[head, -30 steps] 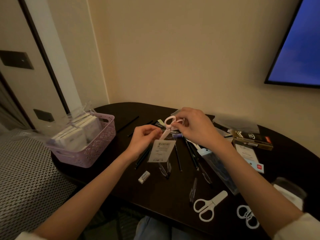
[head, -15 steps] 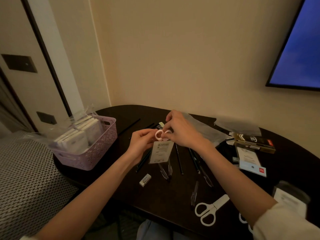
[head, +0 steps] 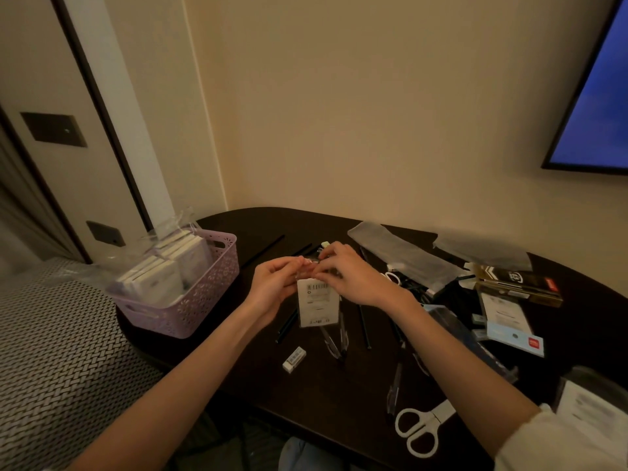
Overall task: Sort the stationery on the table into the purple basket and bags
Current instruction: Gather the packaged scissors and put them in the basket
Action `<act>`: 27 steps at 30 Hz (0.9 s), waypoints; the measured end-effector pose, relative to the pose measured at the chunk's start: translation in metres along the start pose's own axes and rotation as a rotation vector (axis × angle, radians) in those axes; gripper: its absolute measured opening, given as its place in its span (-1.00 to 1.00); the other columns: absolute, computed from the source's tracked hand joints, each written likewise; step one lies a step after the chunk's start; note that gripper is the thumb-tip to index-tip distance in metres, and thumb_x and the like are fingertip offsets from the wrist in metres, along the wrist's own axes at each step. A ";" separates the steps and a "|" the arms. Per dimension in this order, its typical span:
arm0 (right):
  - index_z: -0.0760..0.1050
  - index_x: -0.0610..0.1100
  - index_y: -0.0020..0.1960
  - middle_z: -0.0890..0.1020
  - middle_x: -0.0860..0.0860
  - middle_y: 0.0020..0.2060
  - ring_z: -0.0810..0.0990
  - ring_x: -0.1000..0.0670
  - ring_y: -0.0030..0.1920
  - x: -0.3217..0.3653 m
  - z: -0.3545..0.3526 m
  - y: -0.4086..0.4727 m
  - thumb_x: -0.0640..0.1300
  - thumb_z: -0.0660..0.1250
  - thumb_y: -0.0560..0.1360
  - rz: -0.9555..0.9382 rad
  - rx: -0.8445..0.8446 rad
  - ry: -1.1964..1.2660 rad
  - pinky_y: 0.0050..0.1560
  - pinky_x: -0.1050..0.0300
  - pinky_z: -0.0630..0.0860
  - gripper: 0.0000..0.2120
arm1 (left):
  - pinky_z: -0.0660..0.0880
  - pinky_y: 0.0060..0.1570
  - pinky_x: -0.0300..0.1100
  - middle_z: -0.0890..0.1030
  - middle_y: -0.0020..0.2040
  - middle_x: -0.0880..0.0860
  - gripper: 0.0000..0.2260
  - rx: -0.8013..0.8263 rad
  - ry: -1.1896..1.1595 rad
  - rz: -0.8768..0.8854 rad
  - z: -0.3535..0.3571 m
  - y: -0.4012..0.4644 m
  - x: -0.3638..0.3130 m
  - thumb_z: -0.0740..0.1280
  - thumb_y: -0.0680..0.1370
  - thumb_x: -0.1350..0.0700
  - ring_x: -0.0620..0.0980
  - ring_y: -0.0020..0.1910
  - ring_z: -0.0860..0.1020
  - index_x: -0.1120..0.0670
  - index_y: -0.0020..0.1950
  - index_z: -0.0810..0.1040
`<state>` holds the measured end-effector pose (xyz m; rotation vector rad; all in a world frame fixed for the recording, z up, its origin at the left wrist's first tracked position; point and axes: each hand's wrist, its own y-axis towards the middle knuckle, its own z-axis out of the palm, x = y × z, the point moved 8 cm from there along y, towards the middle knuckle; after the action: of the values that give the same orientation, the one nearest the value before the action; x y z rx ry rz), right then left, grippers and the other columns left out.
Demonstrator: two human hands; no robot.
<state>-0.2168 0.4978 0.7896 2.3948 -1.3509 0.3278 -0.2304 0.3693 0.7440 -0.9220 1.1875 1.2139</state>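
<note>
Above the dark table [head: 339, 396], both hands' fingers [head: 299, 266] pinching a labelled bag's [head: 317, 305] top edge

both hands [head: 277, 287] [head: 353, 278] pinching labelled bag [head: 317, 302] top, purple basket [head: 190, 300] left

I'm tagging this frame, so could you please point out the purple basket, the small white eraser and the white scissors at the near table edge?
purple basket [head: 204, 294], head view, on its perforated right side wall.
white eraser [head: 294, 359], head view, middle of its top face.
white scissors [head: 422, 428], head view, where the handle loops meet.
</note>
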 end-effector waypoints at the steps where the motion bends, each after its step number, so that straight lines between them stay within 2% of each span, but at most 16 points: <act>1: 0.59 -0.02 0.12 0.42 0.01 0.23 0.37 0.08 0.23 -0.001 -0.004 -0.001 -0.06 0.29 0.56 -0.010 -0.058 0.045 0.24 0.10 0.41 -0.83 | 0.56 0.07 -0.05 0.68 0.06 0.17 -0.80 0.000 -0.005 0.001 0.000 0.000 0.000 0.31 0.58 0.18 0.09 0.11 0.64 0.24 0.13 0.61; 3: 0.53 -0.03 0.08 0.45 0.05 0.15 0.45 0.15 0.11 -0.006 -0.014 -0.005 -0.10 0.36 0.52 -0.009 -0.209 0.147 0.12 0.17 0.50 -0.86 | 0.54 0.12 -0.02 0.67 0.08 0.18 -0.78 0.002 -0.016 -0.002 -0.001 0.001 0.000 0.31 0.57 0.18 0.09 0.12 0.64 0.25 0.15 0.60; 5: 0.40 -0.05 0.15 0.47 0.08 0.09 0.50 0.17 0.04 -0.015 -0.017 -0.009 -0.12 0.43 0.46 0.042 -0.290 0.259 0.00 0.23 0.52 -0.68 | 0.53 0.17 0.02 0.66 0.10 0.20 -0.75 0.003 -0.015 -0.004 -0.002 0.003 0.000 0.31 0.57 0.17 0.09 0.14 0.63 0.27 0.19 0.57; 8: 0.24 -0.08 0.33 0.50 0.08 0.12 0.53 0.16 0.08 -0.029 -0.004 -0.010 -0.16 0.47 0.42 0.155 -0.204 0.391 -0.01 0.31 0.50 -0.41 | 0.52 0.19 0.04 0.66 0.11 0.20 -0.76 0.008 0.004 0.007 -0.002 0.004 0.000 0.31 0.57 0.16 0.10 0.15 0.62 0.26 0.18 0.58; 10: 0.21 -0.11 0.39 0.58 0.03 0.12 0.56 0.11 0.12 -0.038 0.007 -0.009 -0.20 0.46 0.43 0.204 -0.163 0.452 0.05 0.26 0.51 -0.37 | 0.52 0.19 0.03 0.65 0.10 0.20 -0.78 0.012 0.014 0.015 -0.001 0.004 0.000 0.31 0.57 0.16 0.10 0.15 0.62 0.24 0.16 0.59; 12: 0.30 -0.14 0.36 0.63 -0.02 0.08 0.60 0.07 0.11 -0.047 0.012 -0.008 -0.23 0.44 0.45 0.247 -0.179 0.534 0.08 0.19 0.56 -0.46 | 0.53 0.18 0.01 0.65 0.10 0.20 -0.80 0.016 0.008 0.018 0.001 0.004 0.000 0.31 0.57 0.17 0.10 0.16 0.61 0.23 0.14 0.61; 14: 0.45 -0.16 0.23 0.65 -0.03 0.02 0.63 0.06 0.06 -0.052 0.012 -0.006 -0.25 0.43 0.45 0.273 -0.212 0.586 0.06 0.14 0.59 -0.63 | 0.54 0.16 -0.02 0.65 0.10 0.18 -0.82 0.013 0.003 0.021 0.001 0.003 -0.002 0.31 0.57 0.18 0.10 0.16 0.61 0.20 0.11 0.63; 17: 0.56 -0.16 0.06 0.65 -0.01 -0.02 0.64 0.07 0.02 -0.052 0.005 -0.005 -0.26 0.44 0.44 0.264 -0.263 0.650 -0.07 0.28 0.59 -0.79 | 0.56 0.08 -0.09 0.66 0.08 0.14 -0.84 0.012 -0.009 0.031 0.001 0.003 -0.010 0.31 0.57 0.19 0.06 0.14 0.62 0.17 0.09 0.63; 21: 0.56 -0.16 0.06 0.67 -0.03 -0.04 0.66 0.13 -0.05 -0.046 -0.001 -0.010 -0.26 0.43 0.45 0.288 -0.274 0.825 -0.21 0.34 0.56 -0.81 | 0.59 0.02 -0.15 0.68 0.08 0.07 -0.80 0.031 0.067 0.045 -0.001 0.000 -0.023 0.36 0.53 0.20 -0.03 0.11 0.64 0.13 0.15 0.61; 27: 0.50 -0.18 0.14 0.69 -0.07 -0.08 0.69 0.04 -0.04 -0.033 -0.001 -0.024 -0.28 0.40 0.47 0.260 -0.222 1.015 -0.12 0.17 0.63 -0.75 | 0.61 0.02 -0.08 0.69 0.04 0.09 -0.80 0.067 0.186 0.061 -0.004 -0.009 -0.027 0.36 0.53 0.25 0.02 0.07 0.66 0.12 0.13 0.62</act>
<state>-0.2132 0.5352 0.7736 1.4622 -1.0807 1.1862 -0.2207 0.3593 0.7694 -0.9704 1.4044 1.1485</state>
